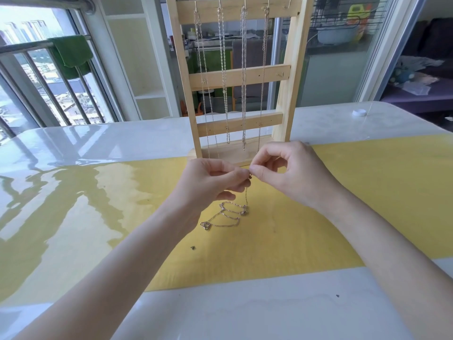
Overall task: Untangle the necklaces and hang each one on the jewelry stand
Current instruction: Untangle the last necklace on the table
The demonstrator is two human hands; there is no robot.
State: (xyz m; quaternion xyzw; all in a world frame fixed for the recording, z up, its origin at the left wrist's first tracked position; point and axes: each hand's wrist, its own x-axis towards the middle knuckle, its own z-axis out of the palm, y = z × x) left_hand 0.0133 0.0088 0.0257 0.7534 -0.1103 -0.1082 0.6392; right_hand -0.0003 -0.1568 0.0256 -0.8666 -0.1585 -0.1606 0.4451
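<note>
Pinching one end of a thin gold necklace (230, 213) between left hand (210, 182) and right hand (289, 173), fingertips squeezed together on it just above the yellow mat (343, 204). Hanging down from the fingers, then lying in loose loops on the mat, near the left wrist. Just beyond the hands, a wooden stand (235, 77) with four chains (244, 82) dangling from its top hooks. Far right on the white table (73, 143), a small white cap (358, 112).

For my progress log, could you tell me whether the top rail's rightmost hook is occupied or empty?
Empty: the rightmost hook carries no chain, unlike the four hooks to its left.
</note>
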